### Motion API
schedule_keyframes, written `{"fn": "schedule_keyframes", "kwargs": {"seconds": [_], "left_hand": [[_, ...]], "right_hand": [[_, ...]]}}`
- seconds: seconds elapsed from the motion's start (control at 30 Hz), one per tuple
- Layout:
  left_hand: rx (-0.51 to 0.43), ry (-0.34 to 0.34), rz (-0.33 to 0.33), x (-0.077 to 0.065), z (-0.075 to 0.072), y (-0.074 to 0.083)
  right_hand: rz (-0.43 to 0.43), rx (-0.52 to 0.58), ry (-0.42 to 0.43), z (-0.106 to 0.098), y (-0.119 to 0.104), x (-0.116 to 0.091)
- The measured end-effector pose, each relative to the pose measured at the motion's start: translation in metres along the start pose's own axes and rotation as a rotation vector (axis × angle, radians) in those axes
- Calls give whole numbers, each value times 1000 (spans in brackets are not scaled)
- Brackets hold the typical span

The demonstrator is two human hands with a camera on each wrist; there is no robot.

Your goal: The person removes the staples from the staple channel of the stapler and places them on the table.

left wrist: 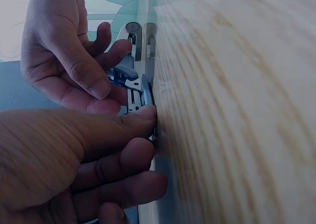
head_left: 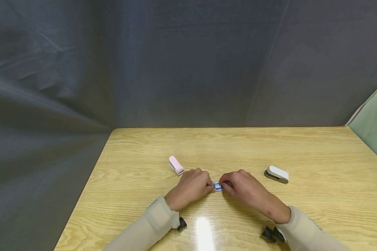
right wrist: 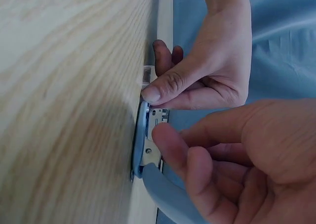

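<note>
A small blue stapler lies low at the table between both hands. Its blue cover is swung away from the metal magazine, which is exposed. My left hand pinches one end, the thumb along the stapler close to the tabletop. From the other side my right hand grips it near the opened cover, thumb and fingertips at the metal part; in the right wrist view its fingers are curled and partly cover the magazine.
A pink stapler lies beyond my left hand. To the right, past my right hand, is a white stapler. The wooden table meets a dark cloth at its back and left side.
</note>
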State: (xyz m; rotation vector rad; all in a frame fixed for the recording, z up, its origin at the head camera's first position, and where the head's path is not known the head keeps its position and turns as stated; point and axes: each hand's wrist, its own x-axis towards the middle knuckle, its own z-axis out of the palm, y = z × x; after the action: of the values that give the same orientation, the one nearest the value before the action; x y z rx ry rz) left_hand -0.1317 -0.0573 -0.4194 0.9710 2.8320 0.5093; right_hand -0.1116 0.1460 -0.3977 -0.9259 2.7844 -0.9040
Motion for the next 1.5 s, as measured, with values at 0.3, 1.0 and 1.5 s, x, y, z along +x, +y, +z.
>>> {"fn": "schedule_keyframes", "kwargs": {"seconds": [0.3,1.0,1.5], "left_hand": [[-1,-4,-9,0,0,0],[-68,28,36,0,1,-1],[-72,31,26,0,2,-2]], "right_hand": [[26,1,-5,3,-1,2],[22,40,72,6,3,5],[22,30,106,15,4,8]]}}
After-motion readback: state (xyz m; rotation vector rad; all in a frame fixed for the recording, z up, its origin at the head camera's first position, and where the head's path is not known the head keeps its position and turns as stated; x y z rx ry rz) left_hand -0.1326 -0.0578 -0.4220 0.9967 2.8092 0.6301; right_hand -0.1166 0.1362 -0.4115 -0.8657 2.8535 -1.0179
